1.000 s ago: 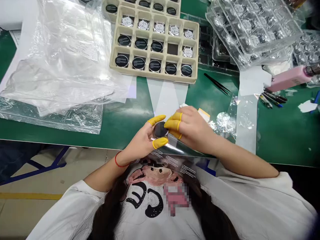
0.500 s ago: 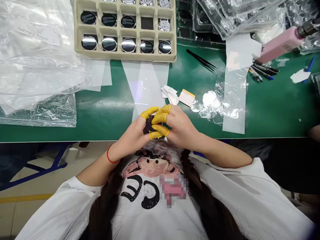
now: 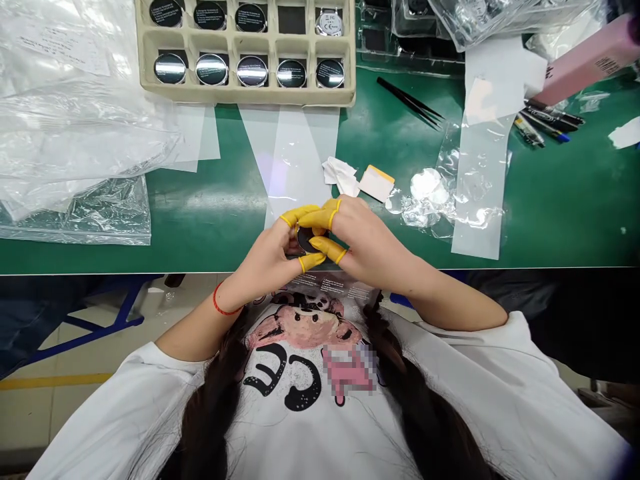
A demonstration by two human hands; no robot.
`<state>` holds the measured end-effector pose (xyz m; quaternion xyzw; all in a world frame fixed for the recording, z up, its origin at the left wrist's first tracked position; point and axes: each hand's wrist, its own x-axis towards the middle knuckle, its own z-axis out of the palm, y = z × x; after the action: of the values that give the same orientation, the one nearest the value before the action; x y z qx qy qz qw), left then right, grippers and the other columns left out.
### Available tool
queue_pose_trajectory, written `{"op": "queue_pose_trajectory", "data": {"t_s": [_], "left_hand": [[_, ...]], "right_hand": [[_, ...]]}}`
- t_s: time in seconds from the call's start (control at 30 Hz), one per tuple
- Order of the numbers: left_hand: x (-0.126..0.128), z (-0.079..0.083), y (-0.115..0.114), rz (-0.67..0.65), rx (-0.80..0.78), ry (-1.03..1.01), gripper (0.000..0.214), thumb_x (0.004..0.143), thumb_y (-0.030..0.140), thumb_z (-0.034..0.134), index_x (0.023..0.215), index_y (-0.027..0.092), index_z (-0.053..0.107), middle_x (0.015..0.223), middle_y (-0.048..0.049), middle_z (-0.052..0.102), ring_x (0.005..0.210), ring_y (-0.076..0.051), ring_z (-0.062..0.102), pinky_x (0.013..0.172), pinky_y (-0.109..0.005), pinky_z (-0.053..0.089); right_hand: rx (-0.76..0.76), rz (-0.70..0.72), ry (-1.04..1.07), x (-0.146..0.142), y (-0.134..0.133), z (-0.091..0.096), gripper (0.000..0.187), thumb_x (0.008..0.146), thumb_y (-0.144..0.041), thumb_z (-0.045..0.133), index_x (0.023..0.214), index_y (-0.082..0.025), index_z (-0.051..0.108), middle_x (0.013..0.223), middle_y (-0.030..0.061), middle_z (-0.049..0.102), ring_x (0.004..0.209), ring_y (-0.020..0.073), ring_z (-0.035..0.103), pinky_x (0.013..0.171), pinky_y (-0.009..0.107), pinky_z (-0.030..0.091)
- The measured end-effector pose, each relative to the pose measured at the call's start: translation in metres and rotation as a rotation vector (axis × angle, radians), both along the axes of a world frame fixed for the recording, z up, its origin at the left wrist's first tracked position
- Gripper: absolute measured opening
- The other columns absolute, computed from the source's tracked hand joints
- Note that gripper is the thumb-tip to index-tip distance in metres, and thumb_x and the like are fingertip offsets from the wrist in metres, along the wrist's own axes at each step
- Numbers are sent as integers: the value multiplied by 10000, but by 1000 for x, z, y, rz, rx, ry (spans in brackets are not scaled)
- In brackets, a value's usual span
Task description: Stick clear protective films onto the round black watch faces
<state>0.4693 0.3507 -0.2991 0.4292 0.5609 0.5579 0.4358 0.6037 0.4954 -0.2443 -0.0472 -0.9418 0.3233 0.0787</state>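
A round black-faced watch body (image 3: 306, 241) is held between both hands just above the table's near edge. My left hand (image 3: 273, 252) grips its rim, thumb on the near side and forefinger on the far side. My right hand (image 3: 360, 233) has its fingers closed at the watch body's right side, fingertips over its edge and face. Yellow finger cots cover the thumb and some fingertips of both hands. Part of the watch body is hidden behind the right fingers. Beyond the hands stands a beige compartment tray (image 3: 245, 99) with several similar watch bodies, some dark-faced, one showing its silver back.
Clear plastic bags (image 3: 80, 133) cover the left of the green table (image 3: 200, 220). Black tweezers (image 3: 410, 102), crumpled tissue (image 3: 341, 176), a small white-and-yellow pad (image 3: 377, 183), film scraps (image 3: 429, 190), pens (image 3: 550, 123) and a pink bottle (image 3: 585, 63) lie to the right.
The view has shifted, so the tray sits higher in the picture. My right fingers have moved slightly on the watch body, which both hands still hold.
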Motion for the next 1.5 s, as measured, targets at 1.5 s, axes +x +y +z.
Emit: {"op": "queue_pose_trajectory", "data": {"t_s": [1.5], "left_hand": [[-15,6,11,152,-126,-187,627,747,295,846,1241,238,464,894,26,701,804,-150,747,803,-313,633]], "right_hand": [[82,-365,-38,-32,70,-43,204,970,-422,603,1021,-235,667,1035,119,662,1056,322,594,960,543,464]]}}
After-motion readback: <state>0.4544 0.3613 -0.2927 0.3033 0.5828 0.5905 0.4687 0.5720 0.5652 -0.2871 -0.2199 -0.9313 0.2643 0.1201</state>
